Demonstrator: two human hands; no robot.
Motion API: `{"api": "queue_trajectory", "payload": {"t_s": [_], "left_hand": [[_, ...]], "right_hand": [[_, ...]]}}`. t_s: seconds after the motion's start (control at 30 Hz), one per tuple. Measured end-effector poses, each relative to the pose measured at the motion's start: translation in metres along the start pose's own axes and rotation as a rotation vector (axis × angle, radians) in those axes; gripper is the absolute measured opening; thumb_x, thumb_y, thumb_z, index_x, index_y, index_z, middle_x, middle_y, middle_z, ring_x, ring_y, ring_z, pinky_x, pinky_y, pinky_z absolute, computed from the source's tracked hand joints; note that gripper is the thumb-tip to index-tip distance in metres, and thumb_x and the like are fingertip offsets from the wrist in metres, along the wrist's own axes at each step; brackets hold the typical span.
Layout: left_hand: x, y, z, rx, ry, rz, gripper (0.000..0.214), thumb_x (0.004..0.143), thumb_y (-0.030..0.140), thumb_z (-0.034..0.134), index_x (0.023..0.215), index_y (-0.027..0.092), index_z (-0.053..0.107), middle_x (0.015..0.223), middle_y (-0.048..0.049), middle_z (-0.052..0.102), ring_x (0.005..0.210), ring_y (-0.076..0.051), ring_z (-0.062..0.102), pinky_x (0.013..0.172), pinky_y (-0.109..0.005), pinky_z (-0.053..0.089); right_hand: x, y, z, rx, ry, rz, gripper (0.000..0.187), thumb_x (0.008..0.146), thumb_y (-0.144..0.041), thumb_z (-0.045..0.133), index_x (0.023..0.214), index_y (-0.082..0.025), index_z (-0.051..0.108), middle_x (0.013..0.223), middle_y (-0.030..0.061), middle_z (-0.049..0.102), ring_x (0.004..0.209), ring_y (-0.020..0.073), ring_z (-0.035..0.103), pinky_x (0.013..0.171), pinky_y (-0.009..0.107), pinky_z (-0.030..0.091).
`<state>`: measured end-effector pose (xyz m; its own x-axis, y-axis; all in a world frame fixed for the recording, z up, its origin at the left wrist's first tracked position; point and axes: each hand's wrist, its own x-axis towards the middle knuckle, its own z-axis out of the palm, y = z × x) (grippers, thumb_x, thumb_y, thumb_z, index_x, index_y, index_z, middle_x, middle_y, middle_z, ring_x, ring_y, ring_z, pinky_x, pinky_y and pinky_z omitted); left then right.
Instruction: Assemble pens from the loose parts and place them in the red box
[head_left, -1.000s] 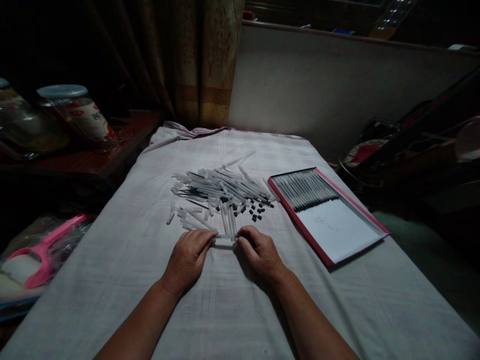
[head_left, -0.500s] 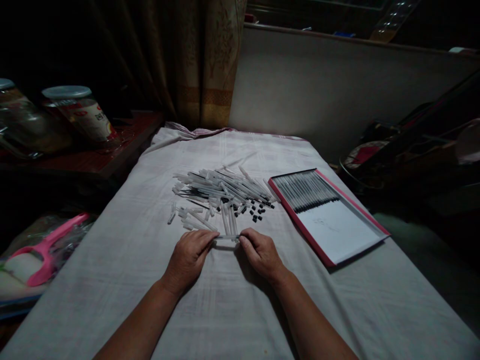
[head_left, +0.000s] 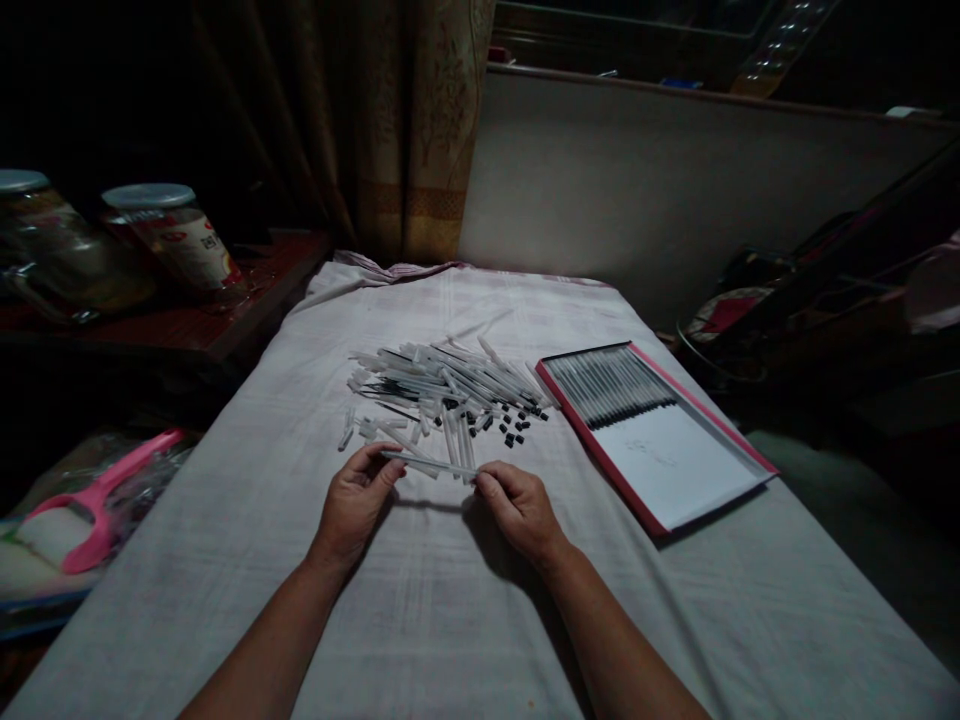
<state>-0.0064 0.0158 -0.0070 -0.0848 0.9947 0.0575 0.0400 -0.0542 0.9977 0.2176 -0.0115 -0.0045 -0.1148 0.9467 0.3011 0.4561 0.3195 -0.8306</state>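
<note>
A thin, clear pen lies nearly level between both hands, just above the cloth. My left hand pinches its left end between thumb and fingers. The right end is in the closed fingertips of my right hand, which hide that tip. Right behind the pen, several clear tubes lie side by side on the cloth. Farther back is a heap of clear pen barrels with dark thin rods among them. Small black plugs are scattered at the heap's right, and short clear caps at its left.
To the right lies a red-edged box with a row of black-tipped pens in its far half. A pale cloth covers the table. At left are a dark side table with lidded jars and a pink-handled object.
My left hand has moved left and slightly up, its fingers now farther along the pen's left end. More of the pen shows between the hands. My right hand has stayed nearly still.
</note>
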Motion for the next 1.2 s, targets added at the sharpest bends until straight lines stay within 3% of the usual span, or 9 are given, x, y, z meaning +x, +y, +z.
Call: {"api": "queue_trajectory", "payload": {"t_s": [0.13, 0.27, 0.47, 0.57, 0.63, 0.73, 0.87, 1.0, 1.2], "left_hand": [[-0.005, 0.005, 0.006, -0.259, -0.040, -0.243, 0.045, 0.066, 0.050, 0.081, 0.093, 0.016, 0.068, 0.073, 0.0007, 0.066, 0.058, -0.010, 0.058, 0.054, -0.019, 0.047], [-0.011, 0.011, 0.013, -0.339, -0.049, -0.248, 0.048, 0.069, 0.058, 0.075, 0.091, 0.017, 0.064, 0.083, -0.0026, 0.069, 0.072, -0.014, 0.064, 0.060, -0.023, 0.053], [-0.010, 0.006, 0.009, -0.154, -0.056, -0.198, 0.046, 0.081, 0.065, 0.057, 0.091, 0.020, 0.056, 0.056, 0.0085, 0.050, 0.041, -0.007, 0.046, 0.037, -0.016, 0.036], [-0.010, 0.001, 0.008, 0.077, -0.118, -0.080, 0.039, 0.085, 0.056, 0.056, 0.095, 0.019, 0.062, 0.058, 0.0068, 0.053, 0.042, -0.008, 0.048, 0.038, -0.017, 0.037], [-0.011, -0.001, 0.009, 0.243, -0.152, 0.075, 0.030, 0.086, 0.046, 0.058, 0.096, 0.019, 0.067, 0.071, 0.0008, 0.065, 0.062, -0.013, 0.063, 0.056, -0.022, 0.051], [-0.012, -0.003, 0.010, 0.409, -0.196, 0.260, 0.024, 0.087, 0.035, 0.058, 0.100, 0.019, 0.071, 0.093, -0.0047, 0.073, 0.088, -0.019, 0.069, 0.080, -0.029, 0.054], [-0.015, -0.004, 0.008, 0.484, -0.244, 0.367, 0.025, 0.091, 0.032, 0.056, 0.107, 0.020, 0.071, 0.093, -0.0050, 0.074, 0.086, -0.017, 0.069, 0.077, -0.027, 0.055], [-0.018, -0.003, 0.005, 0.534, -0.277, 0.446, 0.027, 0.094, 0.029, 0.053, 0.116, 0.022, 0.068, 0.096, -0.0046, 0.074, 0.085, -0.016, 0.070, 0.076, -0.025, 0.055], [-0.020, 0.000, 0.005, 0.642, -0.325, 0.525, 0.027, 0.095, 0.027, 0.052, 0.119, 0.022, 0.066, 0.092, -0.0036, 0.073, 0.082, -0.014, 0.070, 0.074, -0.022, 0.054]], "right_hand": [[-0.001, -0.006, 0.011, -0.104, -0.076, -0.093, 0.026, 0.093, -0.027, 0.047, 0.081, -0.018, 0.068, 0.070, 0.0037, 0.067, 0.064, 0.0142, 0.061, 0.062, 0.023, 0.044], [0.002, -0.007, 0.009, -0.208, -0.147, -0.102, 0.025, 0.093, -0.030, 0.049, 0.084, -0.020, 0.070, 0.074, 0.0037, 0.069, 0.069, 0.0147, 0.063, 0.065, 0.024, 0.045], [0.017, 0.017, -0.022, -0.579, 0.112, 0.147, 0.021, 0.091, -0.027, 0.054, 0.102, -0.021, 0.071, 0.096, 0.0063, 0.071, 0.083, 0.0189, 0.066, 0.071, 0.027, 0.045], [0.025, 0.026, -0.029, -0.739, 0.071, 0.250, 0.021, 0.089, -0.027, 0.058, 0.105, -0.024, 0.070, 0.099, 0.0046, 0.069, 0.082, 0.0188, 0.065, 0.065, 0.026, 0.042], [0.028, 0.026, -0.029, -0.788, 0.037, 0.288, 0.020, 0.089, -0.028, 0.059, 0.106, -0.025, 0.069, 0.099, 0.0037, 0.068, 0.081, 0.0182, 0.064, 0.063, 0.026, 0.040], [0.032, 0.023, -0.026, -0.847, 0.000, 0.320, 0.018, 0.090, -0.028, 0.058, 0.104, -0.025, 0.069, 0.101, 0.0042, 0.067, 0.079, 0.0181, 0.064, 0.059, 0.026, 0.037], [0.034, 0.022, -0.025, -0.878, -0.029, 0.307, 0.018, 0.093, -0.028, 0.054, 0.104, -0.024, 0.068, 0.104, 0.0063, 0.066, 0.080, 0.0185, 0.063, 0.057, 0.026, 0.037], [0.029, 0.019, -0.023, -0.693, 0.029, 0.306, 0.017, 0.090, -0.023, 0.053, 0.100, -0.019, 0.067, 0.101, 0.0089, 0.068, 0.083, 0.0202, 0.064, 0.067, 0.029, 0.043], [0.006, 0.006, -0.001, 0.239, 0.120, 0.335, 0.030, 0.084, -0.039, 0.057, 0.103, -0.018, 0.067, 0.083, 0.0050, 0.070, 0.072, 0.0174, 0.064, 0.065, 0.029, 0.049]]}}
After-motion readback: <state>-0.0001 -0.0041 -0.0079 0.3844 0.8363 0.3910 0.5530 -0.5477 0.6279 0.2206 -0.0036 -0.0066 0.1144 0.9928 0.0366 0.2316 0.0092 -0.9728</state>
